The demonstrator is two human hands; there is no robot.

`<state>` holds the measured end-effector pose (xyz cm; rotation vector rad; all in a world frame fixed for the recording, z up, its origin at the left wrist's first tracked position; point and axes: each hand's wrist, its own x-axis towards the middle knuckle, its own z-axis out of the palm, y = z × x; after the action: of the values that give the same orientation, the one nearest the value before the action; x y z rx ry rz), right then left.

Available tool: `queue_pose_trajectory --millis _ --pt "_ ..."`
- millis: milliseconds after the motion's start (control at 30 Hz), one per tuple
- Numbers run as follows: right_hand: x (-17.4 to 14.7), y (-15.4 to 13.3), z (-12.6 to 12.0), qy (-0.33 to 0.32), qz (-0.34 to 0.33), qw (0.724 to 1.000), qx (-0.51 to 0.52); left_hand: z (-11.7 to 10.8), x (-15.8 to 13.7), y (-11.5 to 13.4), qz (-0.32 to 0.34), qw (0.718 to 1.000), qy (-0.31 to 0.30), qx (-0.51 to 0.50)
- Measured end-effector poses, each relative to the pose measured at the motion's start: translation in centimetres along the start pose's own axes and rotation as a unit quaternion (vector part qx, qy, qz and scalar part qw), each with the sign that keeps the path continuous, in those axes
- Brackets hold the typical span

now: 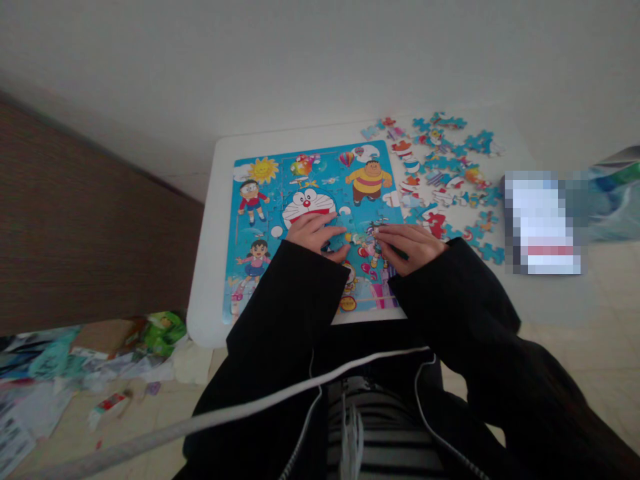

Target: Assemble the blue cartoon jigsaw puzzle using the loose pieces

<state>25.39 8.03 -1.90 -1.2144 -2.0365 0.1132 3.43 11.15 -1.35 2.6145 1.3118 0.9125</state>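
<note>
A blue jigsaw puzzle [265,230] with cartoon characters lies on a white table, mostly filled with joined pieces. My left hand [317,235] rests on its middle, fingers spread, just below the large white cat face [307,203]. Right of it, my right hand [407,245] has its fingertips brought together over the lower right of the picture. A small puzzle piece [373,231] shows at those fingertips, partly hidden by them. Loose puzzle pieces [443,163] are scattered to the right of the board, several of them overlapping.
A blurred phone [543,223] lies at the table's right side, beside a bluish plastic package [615,197]. The white table [207,267] meets a grey wall behind. A brown wooden panel [95,220] stands left. Bags and papers [100,360] litter the floor. A pale cord [250,407] crosses before me.
</note>
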Motion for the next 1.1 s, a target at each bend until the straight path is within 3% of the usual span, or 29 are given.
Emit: queue_pose_trajectory --millis 167,300,400,500,667,900,1100 --pt "0.4 0.2 -0.1 0.061 -0.053 0.996 -0.022 0.1 0.1 0.0 0.014 0.999 0.03 -0.039" --pt "0.7 -0.1 -1.1 0.087 -0.196 0.976 -0.042 -1.2 0.1 1.7 -0.02 0.991 0.025 -0.127" --pt "0.2 -1.0 -2.8 0.05 -0.262 0.962 -0.056 -2.5 -0.4 3.6 -0.015 0.986 0.012 -0.168" --pt "-1.0 -2.2 -4.5 -0.002 -0.25 0.967 -0.045 -2.9 -1.4 5.2 0.03 0.98 0.0 -0.194" --pt "-2.4 -3.7 -5.8 0.003 -0.22 0.975 -0.025 -2.4 -3.4 6.1 0.146 0.98 0.022 -0.131" --pt "-2.6 -4.7 -6.3 -0.014 -0.213 0.977 -0.005 -4.0 -4.3 6.8 0.145 0.985 -0.024 -0.087" --pt "-2.8 -5.1 -6.9 -0.026 -0.205 0.978 0.001 -4.2 -4.0 6.9 0.159 0.984 0.006 -0.082"
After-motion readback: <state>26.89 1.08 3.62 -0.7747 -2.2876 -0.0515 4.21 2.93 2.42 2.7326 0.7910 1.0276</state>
